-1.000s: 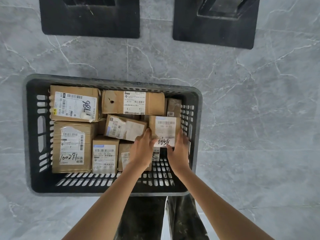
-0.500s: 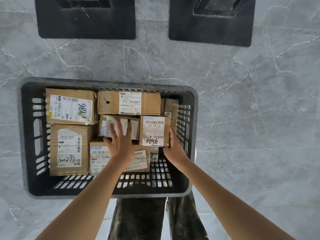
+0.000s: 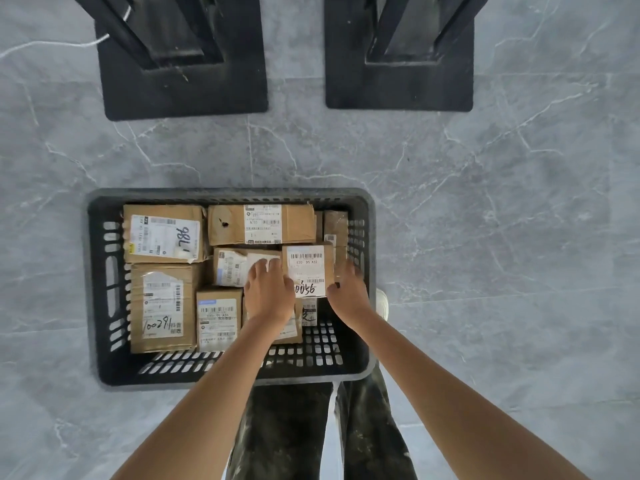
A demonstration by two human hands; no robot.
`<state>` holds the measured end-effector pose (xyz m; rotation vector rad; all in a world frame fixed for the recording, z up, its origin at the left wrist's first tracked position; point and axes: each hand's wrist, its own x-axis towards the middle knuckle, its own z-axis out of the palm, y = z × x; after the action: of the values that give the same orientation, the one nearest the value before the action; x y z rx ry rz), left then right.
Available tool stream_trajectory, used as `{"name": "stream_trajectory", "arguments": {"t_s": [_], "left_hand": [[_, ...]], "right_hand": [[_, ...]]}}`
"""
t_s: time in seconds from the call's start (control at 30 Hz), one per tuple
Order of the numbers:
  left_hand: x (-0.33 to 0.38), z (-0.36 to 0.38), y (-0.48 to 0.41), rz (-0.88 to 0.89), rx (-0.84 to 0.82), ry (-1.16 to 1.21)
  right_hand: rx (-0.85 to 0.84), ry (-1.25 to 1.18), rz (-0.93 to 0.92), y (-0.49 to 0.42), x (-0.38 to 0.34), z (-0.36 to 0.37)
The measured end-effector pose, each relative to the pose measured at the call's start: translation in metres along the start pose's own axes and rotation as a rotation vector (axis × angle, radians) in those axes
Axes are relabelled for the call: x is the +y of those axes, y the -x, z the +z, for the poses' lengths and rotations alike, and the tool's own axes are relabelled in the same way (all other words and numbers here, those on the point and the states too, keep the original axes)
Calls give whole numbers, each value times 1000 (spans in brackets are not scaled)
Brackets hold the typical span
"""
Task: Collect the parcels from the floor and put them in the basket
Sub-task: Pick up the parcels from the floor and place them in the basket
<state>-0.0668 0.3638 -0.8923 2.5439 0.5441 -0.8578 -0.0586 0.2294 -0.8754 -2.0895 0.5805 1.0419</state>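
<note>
Right now my right hand (image 3: 348, 292) sits at the right edge of the parcel (image 3: 308, 271) marked 9500. Its thumb is against the near corner and its fingers curl down the right side, squeezed between the parcel and the wall of the basket (image 3: 228, 196). My left hand (image 3: 268, 294) lies flat with fingers straight on the neighbouring parcel (image 3: 230, 268), its thumb side touching the left edge of the marked one.

So the parcel lies between my two hands, just beyond both wrists, and only the right hand has a grip on it. From above it looks almost square, with its label (image 3: 306, 258) running away from me. It rests on top of others at the right end of the basket.

I judge the next move is only to settle it flat and let go. The narrow gap on the right could pinch my fingers as I draw them out. Beyond the basket, the grey floor (image 3: 485, 237) carries two black stand bases (image 3: 183, 95) at the far side.
</note>
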Motion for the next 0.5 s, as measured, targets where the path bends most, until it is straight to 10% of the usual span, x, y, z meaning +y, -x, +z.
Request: {"name": "stream_trajectory", "arguments": {"t_s": [0.5], "left_hand": [[165,-393,205,311,87,245]], "right_hand": [[268,-241,-220,292,-183,-252]]}}
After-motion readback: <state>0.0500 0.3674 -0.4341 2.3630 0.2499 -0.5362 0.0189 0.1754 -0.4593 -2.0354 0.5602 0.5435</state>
